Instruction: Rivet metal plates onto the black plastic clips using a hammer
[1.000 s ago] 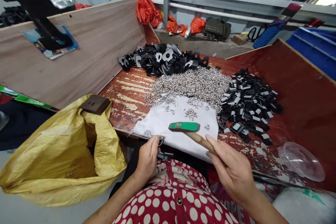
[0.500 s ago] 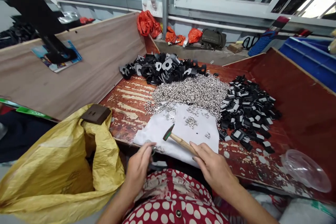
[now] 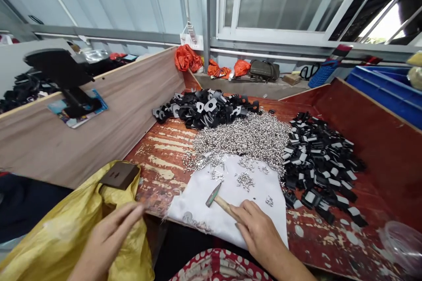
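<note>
A small hammer [image 3: 215, 195] with a greenish metal head and a pale wooden handle is in my right hand [image 3: 259, 228]. The hammer rests on or just above a white cloth [image 3: 227, 226], where small metal pieces [image 3: 245, 181] lie in little groups. My left hand [image 3: 110, 239], slightly blurred, is over the yellow sack [image 3: 132, 228] at the table's left front. Its fingers are stretched out, and I see nothing in them. Behind the cloth spreads a large heap of shiny metal pieces [image 3: 244, 134].
Black parts [image 3: 204, 107] are heaped at the back, and black-and-white clips [image 3: 316, 158] lie on the right. A dark block [image 3: 120, 174] sits on the sack's edge. A wooden board [image 3: 132, 101] walls the left side; a clear plastic tub [image 3: 400, 246] stands at the right front.
My left hand has moved left from the cloth's front edge to over the sack; the small metal item at its fingers no longer shows. My right hand keeps the hammer. The view has tilted up.
</note>
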Motion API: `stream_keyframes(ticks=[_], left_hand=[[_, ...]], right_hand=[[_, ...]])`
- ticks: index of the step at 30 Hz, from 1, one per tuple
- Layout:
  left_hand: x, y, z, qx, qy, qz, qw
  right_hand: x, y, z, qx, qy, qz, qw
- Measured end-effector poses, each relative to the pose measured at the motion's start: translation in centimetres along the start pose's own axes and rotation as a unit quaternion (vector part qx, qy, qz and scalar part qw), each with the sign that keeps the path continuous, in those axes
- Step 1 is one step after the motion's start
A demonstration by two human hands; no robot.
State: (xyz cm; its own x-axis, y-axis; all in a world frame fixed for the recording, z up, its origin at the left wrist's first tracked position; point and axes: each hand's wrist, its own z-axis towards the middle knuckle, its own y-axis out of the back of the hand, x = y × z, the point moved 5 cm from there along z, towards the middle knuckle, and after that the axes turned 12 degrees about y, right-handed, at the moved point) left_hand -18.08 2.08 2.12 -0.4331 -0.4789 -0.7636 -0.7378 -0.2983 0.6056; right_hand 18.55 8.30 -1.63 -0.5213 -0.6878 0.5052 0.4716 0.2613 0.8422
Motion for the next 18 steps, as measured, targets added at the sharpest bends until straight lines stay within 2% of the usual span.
stream_keyframes(ticks=[2, 4, 6, 8, 11, 14, 16, 18], left_hand=[[-5.7, -4.6, 2.1, 0.097, -0.073, 0.003, 0.993], [-11.3, -8.6, 5.0, 0.132, -0.141, 0.014, 0.981], [-15.9, -11.6, 9.0, 0.079, -0.169, 0.049, 0.981], [-19.4, -14.4, 13.0, 0.035, -0.167, 0.073, 0.983], [-22.6, -17.4, 17.0, -0.038, -0.151, 0.119, 0.981], [-24.0, -19.0, 17.9, -0.060, -0.147, 0.154, 0.975], [-24.4, -18.8, 17.5, -0.060, -0.161, 0.159, 0.972], [-24.4, -17.4, 16.8, -0.066, -0.180, 0.146, 0.971]], right_hand=[[-0.3, 0.0, 0.0, -0.001, -0.008, 0.020, 1.000], [-0.5, 0.0, 0.0, 0.000, -0.015, 0.034, 0.999], [-0.7, 0.1, 0.1, -0.005, -0.027, 0.049, 0.998], [-0.9, 0.3, 0.1, -0.011, -0.044, 0.064, 0.997], [-0.7, 0.7, 0.1, -0.013, -0.062, 0.076, 0.995], [-0.6, 0.8, -0.2, -0.015, -0.065, 0.065, 0.996], [-0.6, 0.6, -0.3, -0.016, -0.063, 0.051, 0.997], [-0.8, 0.3, -0.5, -0.012, -0.060, 0.030, 0.998]])
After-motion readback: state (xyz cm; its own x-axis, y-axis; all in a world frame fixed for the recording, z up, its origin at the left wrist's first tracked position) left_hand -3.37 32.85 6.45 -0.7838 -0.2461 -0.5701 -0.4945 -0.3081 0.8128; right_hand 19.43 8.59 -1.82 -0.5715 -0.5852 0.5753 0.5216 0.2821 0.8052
